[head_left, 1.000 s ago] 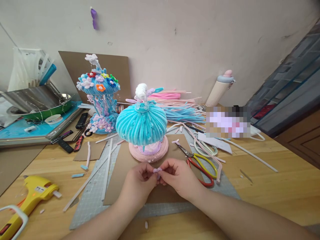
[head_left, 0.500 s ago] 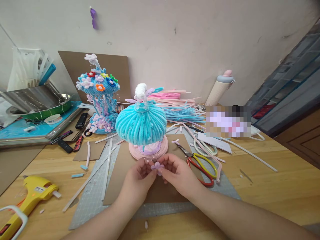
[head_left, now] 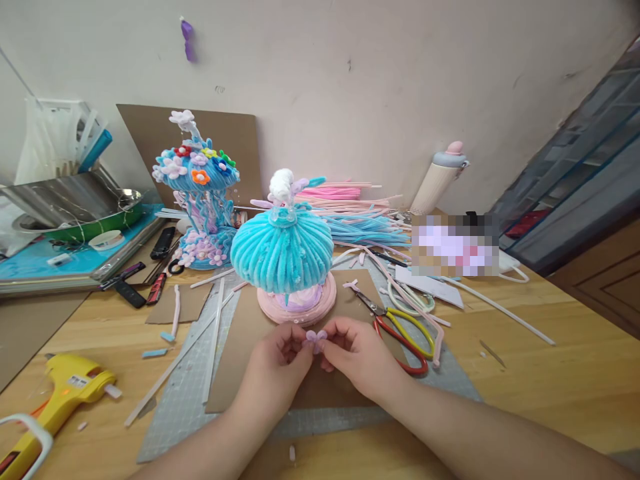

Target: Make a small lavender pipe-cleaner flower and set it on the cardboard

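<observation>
Between the fingertips of both hands is a small purple flower [head_left: 315, 339]. My left hand [head_left: 280, 357] pinches it from the left and my right hand [head_left: 356, 350] from the right, both closed on it above a brown cardboard sheet [head_left: 250, 373]. Just beyond stands a turquoise fluffy dome [head_left: 283, 250], topped with a white tuft, over a round pink base [head_left: 267, 308]. Red-handled scissors [head_left: 407, 357] and a yellow-handled tool [head_left: 413, 323] lie right of my right hand.
A flower-covered blue jellyfish-like piece [head_left: 200, 180] stands at the back left. A yellow glue gun [head_left: 70, 387] lies at the left. Pink and blue fuzzy stems [head_left: 365, 227] are piled near the wall, with a bottle [head_left: 437, 180] to their right. A grey cutting mat [head_left: 170, 427] shows underneath.
The purple flower has tilted between my fingers, so fewer petals show. Both hands have shifted very slightly; the objects on the table stay in place.
</observation>
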Action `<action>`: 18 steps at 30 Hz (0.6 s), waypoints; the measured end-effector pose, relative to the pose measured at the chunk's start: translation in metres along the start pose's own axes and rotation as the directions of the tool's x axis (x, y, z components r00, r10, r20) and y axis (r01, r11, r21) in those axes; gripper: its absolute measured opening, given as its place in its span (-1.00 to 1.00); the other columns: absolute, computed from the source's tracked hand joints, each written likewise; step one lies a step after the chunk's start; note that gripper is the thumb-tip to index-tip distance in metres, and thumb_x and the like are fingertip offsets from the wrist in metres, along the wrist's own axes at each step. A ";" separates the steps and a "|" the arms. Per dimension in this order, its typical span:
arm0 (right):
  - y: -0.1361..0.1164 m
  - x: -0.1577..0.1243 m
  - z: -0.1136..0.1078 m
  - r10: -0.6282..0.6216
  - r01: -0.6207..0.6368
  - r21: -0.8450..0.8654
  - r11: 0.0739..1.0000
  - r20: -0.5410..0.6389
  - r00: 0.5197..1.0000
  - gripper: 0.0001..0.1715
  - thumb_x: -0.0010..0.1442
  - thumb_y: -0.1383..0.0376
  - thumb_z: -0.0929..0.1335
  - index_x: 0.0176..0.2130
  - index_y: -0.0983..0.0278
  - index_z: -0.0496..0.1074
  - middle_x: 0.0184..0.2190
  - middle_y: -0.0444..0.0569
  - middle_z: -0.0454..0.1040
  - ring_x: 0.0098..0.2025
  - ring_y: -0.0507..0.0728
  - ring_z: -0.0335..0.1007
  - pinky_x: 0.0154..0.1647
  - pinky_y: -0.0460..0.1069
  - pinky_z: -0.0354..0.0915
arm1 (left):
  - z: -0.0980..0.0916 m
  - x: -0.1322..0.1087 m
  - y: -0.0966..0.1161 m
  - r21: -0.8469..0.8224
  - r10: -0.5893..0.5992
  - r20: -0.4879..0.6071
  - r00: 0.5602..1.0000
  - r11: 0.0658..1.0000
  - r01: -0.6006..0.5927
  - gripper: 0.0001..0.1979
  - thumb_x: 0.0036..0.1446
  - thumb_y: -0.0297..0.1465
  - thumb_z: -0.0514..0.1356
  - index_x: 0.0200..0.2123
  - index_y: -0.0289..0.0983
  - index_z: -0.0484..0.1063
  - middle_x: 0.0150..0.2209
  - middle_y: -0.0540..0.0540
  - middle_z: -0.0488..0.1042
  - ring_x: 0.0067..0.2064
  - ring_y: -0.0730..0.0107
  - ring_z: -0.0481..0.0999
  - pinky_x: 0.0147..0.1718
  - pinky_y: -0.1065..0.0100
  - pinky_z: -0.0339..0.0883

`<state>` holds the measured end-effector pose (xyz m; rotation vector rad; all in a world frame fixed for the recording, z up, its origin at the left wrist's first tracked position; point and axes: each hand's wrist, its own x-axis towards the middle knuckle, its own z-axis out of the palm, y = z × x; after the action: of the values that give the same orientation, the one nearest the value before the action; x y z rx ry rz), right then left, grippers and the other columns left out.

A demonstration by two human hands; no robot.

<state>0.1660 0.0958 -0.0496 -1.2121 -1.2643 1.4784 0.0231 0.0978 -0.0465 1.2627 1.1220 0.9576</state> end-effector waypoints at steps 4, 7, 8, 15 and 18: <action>0.008 0.000 0.000 -0.040 0.037 -0.077 0.996 -0.030 0.999 -0.87 0.05 0.28 0.33 -0.46 0.30 0.30 -0.60 -0.18 0.34 -0.56 -0.02 0.26 -0.54 -0.12 0.19 | 0.001 0.000 -0.002 0.008 -0.036 -0.025 0.999 0.999 0.036 -0.91 -0.03 -0.42 0.20 -0.53 -0.29 0.38 -0.57 0.01 0.48 -0.47 0.39 0.47 -0.45 0.41 0.28; 0.013 0.000 -0.001 -0.083 0.074 -0.162 0.984 -0.047 0.995 -0.87 0.07 0.28 0.31 -0.46 0.29 0.31 -0.58 -0.15 0.35 -0.53 0.00 0.28 -0.52 -0.11 0.20 | 0.001 0.000 -0.001 -0.028 -0.073 -0.042 0.996 0.997 0.072 -0.89 -0.07 -0.42 0.22 -0.57 -0.30 0.39 -0.60 0.02 0.47 -0.50 0.41 0.46 -0.47 0.43 0.26; 0.013 -0.001 0.000 -0.097 0.086 -0.188 0.978 -0.050 0.994 -0.86 0.09 0.28 0.31 -0.47 0.29 0.31 -0.57 -0.14 0.36 -0.52 0.01 0.28 -0.51 -0.11 0.20 | 0.001 0.000 0.000 -0.046 -0.081 -0.046 0.996 0.996 0.079 -0.89 -0.08 -0.42 0.24 -0.58 -0.30 0.39 -0.61 0.02 0.47 -0.51 0.42 0.45 -0.47 0.43 0.26; 0.009 -0.006 0.003 -0.186 0.155 -0.328 0.932 -0.067 0.980 -0.86 0.09 0.33 0.28 -0.49 0.29 0.34 -0.54 -0.08 0.39 -0.49 0.05 0.30 -0.48 -0.09 0.22 | 0.001 0.001 0.000 -0.096 -0.119 -0.056 0.991 0.989 0.113 -0.86 -0.15 -0.39 0.29 -0.62 -0.31 0.42 -0.62 0.00 0.46 -0.53 0.42 0.42 -0.48 0.42 0.26; 0.006 -0.007 0.002 -0.269 0.219 -0.410 0.886 -0.069 0.961 -0.85 0.10 0.35 0.28 -0.49 0.29 0.35 -0.50 -0.07 0.38 -0.45 0.06 0.31 -0.45 -0.08 0.23 | 0.002 0.001 -0.002 -0.137 -0.118 -0.044 0.992 0.984 0.111 -0.85 -0.12 -0.36 0.29 -0.57 -0.32 0.43 -0.59 -0.01 0.46 -0.50 0.39 0.43 -0.43 0.38 0.30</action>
<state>0.1650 0.0881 -0.0543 -1.3213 -1.6185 0.9725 0.0250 0.0986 -0.0487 1.0586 1.1380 0.9675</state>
